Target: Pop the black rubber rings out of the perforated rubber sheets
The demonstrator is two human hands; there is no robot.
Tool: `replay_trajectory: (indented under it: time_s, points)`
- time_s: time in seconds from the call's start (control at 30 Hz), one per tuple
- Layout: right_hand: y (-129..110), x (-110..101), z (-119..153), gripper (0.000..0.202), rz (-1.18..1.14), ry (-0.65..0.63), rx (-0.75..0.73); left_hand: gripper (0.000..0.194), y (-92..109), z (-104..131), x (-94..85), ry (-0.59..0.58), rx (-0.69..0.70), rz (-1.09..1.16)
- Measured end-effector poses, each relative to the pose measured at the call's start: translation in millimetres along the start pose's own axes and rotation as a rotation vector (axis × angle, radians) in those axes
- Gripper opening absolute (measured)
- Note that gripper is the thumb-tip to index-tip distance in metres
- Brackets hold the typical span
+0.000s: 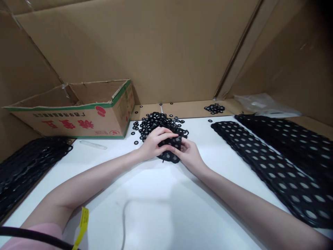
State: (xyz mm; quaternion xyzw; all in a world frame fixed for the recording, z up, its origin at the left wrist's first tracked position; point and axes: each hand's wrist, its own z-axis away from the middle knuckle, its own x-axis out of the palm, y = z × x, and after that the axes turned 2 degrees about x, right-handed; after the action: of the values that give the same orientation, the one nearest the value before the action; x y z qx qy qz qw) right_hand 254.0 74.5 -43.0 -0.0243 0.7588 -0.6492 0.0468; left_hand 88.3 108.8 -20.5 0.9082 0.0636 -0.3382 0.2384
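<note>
Between my two hands is a folded or rolled black sheet with round holes (169, 157), its lower end hanging just above or touching the white table. My left hand (157, 141) grips it from the left, fingers over its top and thumb across its front. From the right, my right hand (191, 152) pinches its edge, with the thumb close to the left thumb. Right behind the hands lies a heap of small black rings (156, 119), partly covered by my left hand. Some loose rings (136, 142) are scattered at its left side.
An open cardboard box (78, 121) stands at the back left. Black perforated sheets (260, 163) lie on the right, and a stack of black pieces (31, 166) on the left. A small ring pile (214, 108), a clear plastic bag (265, 104) and a whitish strip (93, 144) are also around. Cardboard walls (166, 52) enclose the table.
</note>
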Motion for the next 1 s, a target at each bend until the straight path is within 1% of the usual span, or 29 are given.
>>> replay_trajectory:
  time_s: [0.07,0.17,0.3,0.4,0.5,0.57,0.73,0.87,1.0]
  points:
    - [0.5,0.9,0.2,0.035,0.053,-0.012,-0.014,0.031,-1.5,2.3,3.0,0.016,-0.033,-0.001]
    - [-0.1,2.4,1.4,0.028,0.12,0.005,-0.028,0.022,0.5,3.4,4.4,0.069,-0.053,-0.028]
    - [-1.2,2.9,2.0,0.025,0.101,0.013,-0.024,0.016,6.5,1.5,5.4,0.064,-0.072,-0.065]
    - [-0.6,2.4,1.4,0.023,0.099,0.025,-0.036,0.01,9.6,-0.3,7.9,0.087,-0.154,-0.066]
    - [0.0,2.3,1.2,0.021,0.122,0.024,-0.051,0.011,11.8,-1.4,11.2,0.113,-0.23,-0.047]
    - [-0.5,2.5,1.2,0.021,0.146,0.019,-0.061,0.013,13.3,-1.9,13.4,0.117,-0.248,-0.052]
    - [-2.9,2.6,1.6,0.021,0.189,0.024,-0.07,0.016,15.7,-3.6,14.8,0.135,-0.23,-0.12]
    - [-3.1,2.0,1.3,0.024,0.155,0.028,-0.043,0.005,13.1,-5.6,6.9,0.1,-0.159,-0.086]
    - [-2.6,2.3,0.4,0.034,0.162,0.042,-0.036,0.009,11.6,-8.3,-0.4,0.106,-0.139,-0.033]
